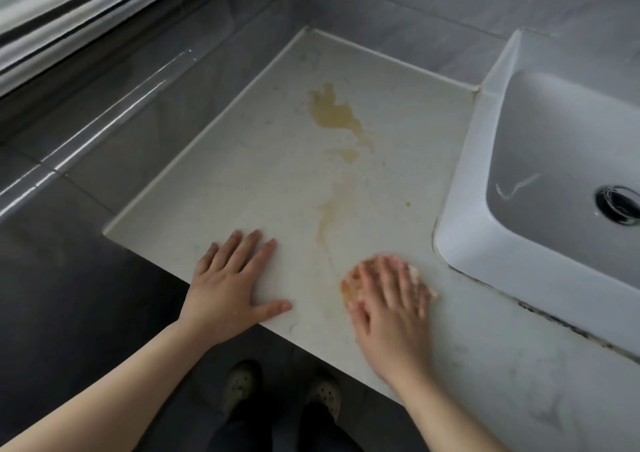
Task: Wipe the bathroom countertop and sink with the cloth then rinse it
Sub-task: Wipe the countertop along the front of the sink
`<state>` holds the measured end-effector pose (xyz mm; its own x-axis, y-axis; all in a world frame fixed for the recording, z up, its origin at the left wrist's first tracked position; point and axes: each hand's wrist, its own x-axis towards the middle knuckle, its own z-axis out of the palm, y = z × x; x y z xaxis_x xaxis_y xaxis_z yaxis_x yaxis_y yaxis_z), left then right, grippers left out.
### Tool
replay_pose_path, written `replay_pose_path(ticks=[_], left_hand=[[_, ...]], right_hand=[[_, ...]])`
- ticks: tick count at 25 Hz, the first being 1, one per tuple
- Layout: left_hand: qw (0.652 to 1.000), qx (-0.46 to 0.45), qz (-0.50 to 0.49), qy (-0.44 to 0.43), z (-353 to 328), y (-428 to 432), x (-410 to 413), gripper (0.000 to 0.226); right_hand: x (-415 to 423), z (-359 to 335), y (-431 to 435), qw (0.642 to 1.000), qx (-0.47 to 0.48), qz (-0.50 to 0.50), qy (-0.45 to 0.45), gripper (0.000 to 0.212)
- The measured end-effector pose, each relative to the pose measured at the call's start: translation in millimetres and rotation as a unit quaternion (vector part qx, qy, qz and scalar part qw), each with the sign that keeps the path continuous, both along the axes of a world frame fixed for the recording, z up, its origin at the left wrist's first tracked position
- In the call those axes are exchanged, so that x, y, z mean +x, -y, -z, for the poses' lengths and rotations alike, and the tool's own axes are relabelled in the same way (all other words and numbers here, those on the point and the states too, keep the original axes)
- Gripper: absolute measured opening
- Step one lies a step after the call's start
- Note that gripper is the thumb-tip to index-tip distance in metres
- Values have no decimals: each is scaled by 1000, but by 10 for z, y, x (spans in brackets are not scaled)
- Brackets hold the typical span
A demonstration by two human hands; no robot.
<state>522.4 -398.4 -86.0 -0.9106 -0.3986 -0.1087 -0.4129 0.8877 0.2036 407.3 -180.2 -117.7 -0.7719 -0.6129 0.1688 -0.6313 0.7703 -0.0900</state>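
Head view looks down on my pale countertop (242, 181), which spreads out to the left of the sink and butts against its side. The white rectangular sink (464, 209) stands raised above that surface, with dark grime along the seam at its front edge. Left of the sink, toward the back wall, a yellow-brown stain (334, 113) lies on the stone, and a thinner streak (325, 223) of the same colour trails from it toward the front edge. My right hand (388, 299) is near the sink's front left corner, palm down, fingers straight and spread, pressing flat on the cloth; the hand is blurred, so I can't tell more about the fingers. My left hand (232, 278) lies farther left, well apart from the sink, flat on the bare counter, fingers relaxed and extended, holding nothing. The cloth (348, 288), stained orange, shows only round my right fingers, close to the sink but not touching it. Inside the sink, the round metal drain (618, 203) sits in the basin floor. A tiny green speck (408, 204) lies between the streak and the sink.
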Motion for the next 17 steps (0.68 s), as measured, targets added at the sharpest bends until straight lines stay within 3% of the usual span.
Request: replay_pose_path(ticks=[3,7,11,13,17], left_hand=[[1000,-2,31,-5,46,107,65,89],[1000,-12,-13,-15,46,514,309,86],[998,-37,-55,10,30,1045,520,86],[998,-37,-44,5,53,1251,601,85],[999,-22,-37,-13,89,1307,700,76]], right_hand=[[-27,20,113,986,-24,161,-21,56],[586,-79,947,998,-31,55,-9,52],[631,-155,1876,1000,-22,-14,16,50],[581,-101,1810,1000,-11,-3,17,49],[608,-95,1232,990,6,137,12,50]])
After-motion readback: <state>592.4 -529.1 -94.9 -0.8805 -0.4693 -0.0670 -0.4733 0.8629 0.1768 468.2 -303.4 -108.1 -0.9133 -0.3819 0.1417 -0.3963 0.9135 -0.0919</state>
